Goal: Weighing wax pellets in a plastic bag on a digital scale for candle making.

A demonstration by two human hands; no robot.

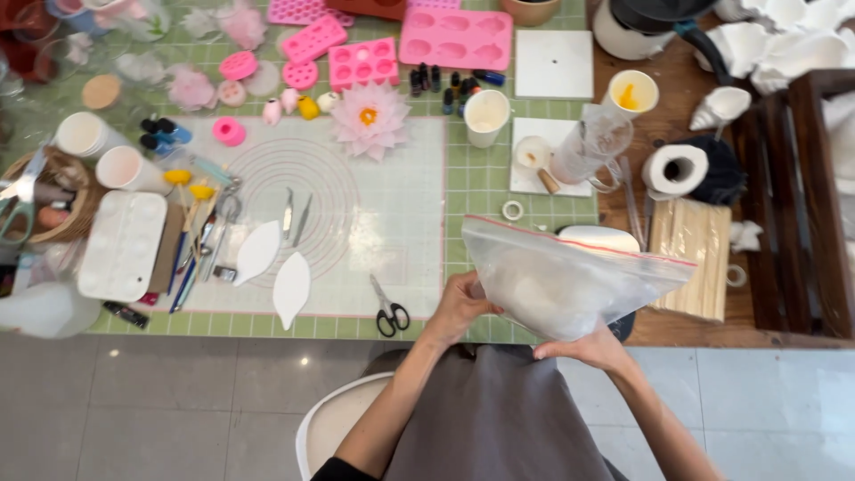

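I hold the clear zip bag of white material over the desk's near edge, left hand gripping its side, right hand clasping its bottom corner; best kept level, the red-lined mouth raised to avoid spills.

Both hands, left & right, grip clear zip bag w/ white stuff, above counter edge; scissors nearby.

Bright, even daylight fills the scene, with only soft, short shadows under things on the table. A small glare spot shines on the floor. The top-left corner looks slightly blurred and stretched; the centre is sharp.
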